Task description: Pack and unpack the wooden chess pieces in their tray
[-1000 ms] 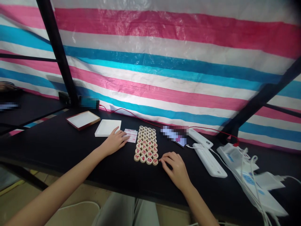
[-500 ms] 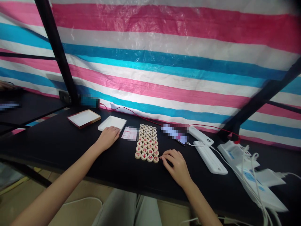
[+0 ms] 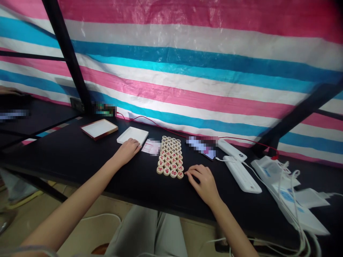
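Note:
Xiangqi pieces (image 3: 170, 157), round and pale, lie face up in a tight block of rows on the black table. Black characters mark the far rows and red ones the near rows. My left hand (image 3: 128, 150) lies palm down at the near right corner of a white shallow box (image 3: 130, 135), its fingers resting over the edge. Just right of the block's near corner, my right hand (image 3: 203, 181) rests on the table, fingers loosely bent and thumb near the index tip. Nothing shows between them. Its fingertips are close beside the corner piece.
A brown-rimmed box lid (image 3: 99, 129) stands at the left. A pink-lined paper (image 3: 150, 146) lies beside the pieces. Right of them are a phone (image 3: 200, 147), white power banks (image 3: 242, 175) and a power strip (image 3: 289, 196) with cables. Striped sheeting (image 3: 171, 78) hangs behind.
The camera view has shifted slightly, so the table's things sit a little higher and further right. Both hands keep their places by the box and the pieces.

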The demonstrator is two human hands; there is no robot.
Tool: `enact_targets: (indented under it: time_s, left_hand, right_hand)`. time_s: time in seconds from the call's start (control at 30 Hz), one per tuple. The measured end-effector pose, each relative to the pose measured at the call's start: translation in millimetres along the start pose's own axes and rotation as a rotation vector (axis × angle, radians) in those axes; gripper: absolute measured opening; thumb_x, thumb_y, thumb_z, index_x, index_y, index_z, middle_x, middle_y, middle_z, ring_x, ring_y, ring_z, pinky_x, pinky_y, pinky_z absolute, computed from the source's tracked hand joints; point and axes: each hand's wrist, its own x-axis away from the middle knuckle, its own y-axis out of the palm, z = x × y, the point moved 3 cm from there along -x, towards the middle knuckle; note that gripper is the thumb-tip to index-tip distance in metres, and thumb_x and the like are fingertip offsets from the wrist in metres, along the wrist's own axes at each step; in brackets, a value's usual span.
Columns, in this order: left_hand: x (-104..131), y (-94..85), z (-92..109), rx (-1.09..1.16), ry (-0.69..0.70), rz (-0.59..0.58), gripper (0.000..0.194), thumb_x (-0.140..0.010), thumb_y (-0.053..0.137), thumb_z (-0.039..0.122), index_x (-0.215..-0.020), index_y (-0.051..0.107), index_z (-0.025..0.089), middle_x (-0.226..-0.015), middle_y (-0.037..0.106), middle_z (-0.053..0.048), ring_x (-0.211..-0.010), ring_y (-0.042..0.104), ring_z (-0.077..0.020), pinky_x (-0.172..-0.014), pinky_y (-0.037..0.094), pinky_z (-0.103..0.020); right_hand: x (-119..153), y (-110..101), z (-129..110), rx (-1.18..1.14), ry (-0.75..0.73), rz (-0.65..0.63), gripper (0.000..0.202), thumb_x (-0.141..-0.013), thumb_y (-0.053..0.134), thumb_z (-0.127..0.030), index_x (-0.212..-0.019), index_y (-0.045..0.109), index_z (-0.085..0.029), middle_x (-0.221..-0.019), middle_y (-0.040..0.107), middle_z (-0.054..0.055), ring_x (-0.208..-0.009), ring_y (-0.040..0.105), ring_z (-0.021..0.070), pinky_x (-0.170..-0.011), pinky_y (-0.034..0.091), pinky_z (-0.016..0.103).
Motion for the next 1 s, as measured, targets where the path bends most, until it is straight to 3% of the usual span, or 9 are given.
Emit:
enact_targets:
  time_s: [0.1, 0.3, 0.47, 0.6, 0.73, 0.77, 0.9, 1.0]
  left_hand:
    - [1.6, -1.2, 0.3, -0.029, -0.004, 0.013, 0.034, -0.091, 0.034, 0.032, -0.093, 0.063, 0.015, -0.093, 0.062, -0.01, -0.092, 0.051, -0.0223, -0.08, 0.038, -0.034]
    - [4.9, -16.4, 4.7, -0.135, -0.031, 0.186, 0.027, -0.089, 0.039, 0.033, -0.099, 0.058, 0.018, -0.094, 0.059, -0.008, -0.092, 0.05, -0.0232, -0.079, 0.032, -0.037]
    - [7.4, -39.8, 10.4, -0.121, -0.064, 0.344, 0.022, -0.09, 0.035, 0.028, -0.09, 0.054, 0.019, -0.089, 0.059, -0.006, -0.087, 0.049, -0.0208, -0.079, 0.03, -0.036]
    - [11.0, -50.7, 6.4, -0.069, -0.129, 0.475, 0.02, -0.089, 0.034, 0.024, -0.081, 0.051, 0.019, -0.079, 0.058, -0.003, -0.078, 0.049, -0.0187, -0.075, 0.031, -0.034]
    - [14.7, -51.4, -1.7, -0.018, -0.207, 0.547, 0.02, -0.089, 0.034, 0.023, -0.076, 0.049, 0.019, -0.073, 0.056, -0.002, -0.074, 0.048, -0.0178, -0.073, 0.031, -0.034]
    - [15.1, -50.8, -3.4, -0.007, -0.221, 0.552, 0.02, -0.089, 0.034, 0.023, -0.075, 0.048, 0.019, -0.072, 0.055, -0.002, -0.074, 0.047, -0.0176, -0.072, 0.031, -0.034]
    - [14.3, -47.3, -8.2, 0.022, -0.251, 0.536, 0.021, -0.088, 0.034, 0.022, -0.073, 0.048, 0.019, -0.07, 0.055, -0.002, -0.073, 0.047, -0.0175, -0.072, 0.031, -0.033]
    - [11.9, -43.7, -10.0, 0.021, -0.25, 0.517, 0.023, -0.089, 0.033, 0.023, -0.072, 0.048, 0.019, -0.069, 0.055, -0.002, -0.073, 0.047, -0.0176, -0.072, 0.031, -0.034]
  right_hand:
    - [0.8, -0.8, -1.3, 0.0, -0.008, 0.003, 0.023, -0.088, 0.043, -0.024, -0.078, 0.064, -0.02, -0.083, 0.062, 0.003, -0.075, 0.053, 0.0142, -0.069, 0.034, 0.03]
    - [1.3, -2.2, 2.4, -0.025, 0.005, 0.059, 0.021, -0.088, 0.044, -0.024, -0.079, 0.063, -0.021, -0.083, 0.061, 0.003, -0.077, 0.054, 0.0152, -0.069, 0.036, 0.03]
    - [-34.7, -8.5, 2.1, -0.103, 0.059, 0.071, 0.023, -0.089, 0.044, -0.029, -0.08, 0.064, -0.022, -0.085, 0.063, 0.003, -0.083, 0.055, 0.0163, -0.075, 0.038, 0.031]
    - [-108.2, 5.0, -15.1, -0.04, 0.026, -0.138, 0.024, -0.087, 0.047, -0.036, -0.105, 0.06, -0.026, -0.1, 0.064, 0.002, -0.093, 0.054, 0.0173, -0.079, 0.038, 0.032]
    - [-184.5, 51.4, -35.8, 0.255, 0.029, -0.622, 0.044, -0.076, 0.059, -0.046, -0.117, 0.054, -0.029, -0.112, 0.062, 0.002, -0.108, 0.049, 0.0207, -0.089, 0.034, 0.035]
    - [-199.4, 63.0, -40.3, 0.286, 0.045, -0.676, 0.049, -0.072, 0.064, -0.046, -0.116, 0.055, -0.026, -0.112, 0.062, 0.004, -0.11, 0.049, 0.0229, -0.091, 0.033, 0.037]
    - [-231.7, 102.4, -51.6, 0.358, 0.133, -0.79, 0.061, -0.053, 0.079, -0.041, -0.108, 0.063, -0.019, -0.11, 0.063, 0.013, -0.109, 0.051, 0.033, -0.094, 0.03, 0.047]
    - [-234.5, 119.4, -51.3, 0.371, 0.171, -0.824, 0.065, -0.05, 0.08, -0.043, -0.108, 0.063, -0.021, -0.113, 0.061, 0.015, -0.112, 0.049, 0.0357, -0.095, 0.028, 0.052]
